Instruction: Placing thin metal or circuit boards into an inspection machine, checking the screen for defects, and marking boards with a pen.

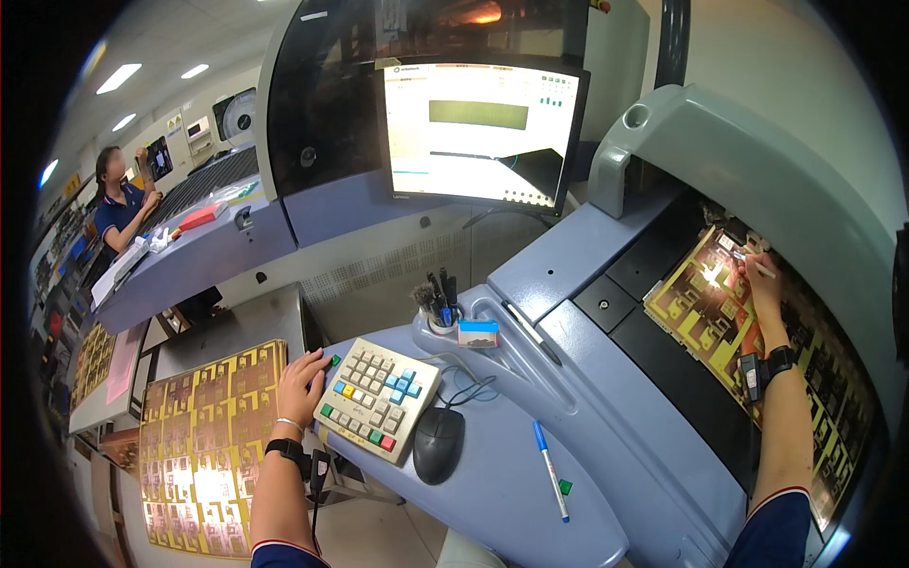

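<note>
My left hand (pixel 301 383) lies with its fingers stretched out on the edge of the blue-grey console, beside a beige keypad (pixel 377 398) with coloured keys, and it holds nothing. Inside the machine on the right, my right hand (pixel 763 295) is closed around a slim white pen-like tool (pixel 762 270). That hand is over a copper and yellow-green circuit board panel (pixel 705 293) lying under the grey hood; the tool's tip is too small to tell whether it touches. Another large circuit panel (pixel 213 454) rests on the metal table below my left forearm.
A black mouse (pixel 438 445) and a blue-and-white marker (pixel 551 470) lie on the console. Behind them stand a cup of pens (pixel 441 308) and a small blue-topped box (pixel 478 333). A lit monitor (pixel 478 133) rises beyond. At the far left, a person (pixel 118 208) stands by another machine.
</note>
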Demonstrator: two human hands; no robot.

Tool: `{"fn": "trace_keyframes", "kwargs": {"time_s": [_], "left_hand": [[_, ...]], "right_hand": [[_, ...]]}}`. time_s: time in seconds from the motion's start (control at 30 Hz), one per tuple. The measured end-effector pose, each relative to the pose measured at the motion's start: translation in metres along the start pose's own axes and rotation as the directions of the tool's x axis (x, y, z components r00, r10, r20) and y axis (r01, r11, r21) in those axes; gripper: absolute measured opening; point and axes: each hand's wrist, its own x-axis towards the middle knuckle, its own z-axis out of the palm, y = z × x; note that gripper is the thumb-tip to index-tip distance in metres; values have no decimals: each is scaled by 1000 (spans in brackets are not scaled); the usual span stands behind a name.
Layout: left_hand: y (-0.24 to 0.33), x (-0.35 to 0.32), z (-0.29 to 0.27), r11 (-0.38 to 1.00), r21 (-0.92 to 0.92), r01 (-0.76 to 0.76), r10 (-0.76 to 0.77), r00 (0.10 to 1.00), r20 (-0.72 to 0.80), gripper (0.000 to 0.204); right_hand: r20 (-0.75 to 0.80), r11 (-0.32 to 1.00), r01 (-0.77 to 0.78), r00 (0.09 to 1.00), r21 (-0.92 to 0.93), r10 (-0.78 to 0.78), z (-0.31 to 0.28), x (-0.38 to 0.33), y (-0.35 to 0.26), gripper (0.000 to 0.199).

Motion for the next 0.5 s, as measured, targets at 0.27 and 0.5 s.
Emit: {"fn": "trace_keyframes", "kwargs": {"time_s": [0.27,0.5], "left_hand": [[1,2,2,1000,3,2,-2,1000,3,28],[-1,0,1,1000,28,-3,3,1000,-13,28]], "right_hand": [[-17,994,8,1000,-113,-10,-3,4,2,21],[-35,998,4,999,-68,-7,4,4,-2,21]]}}
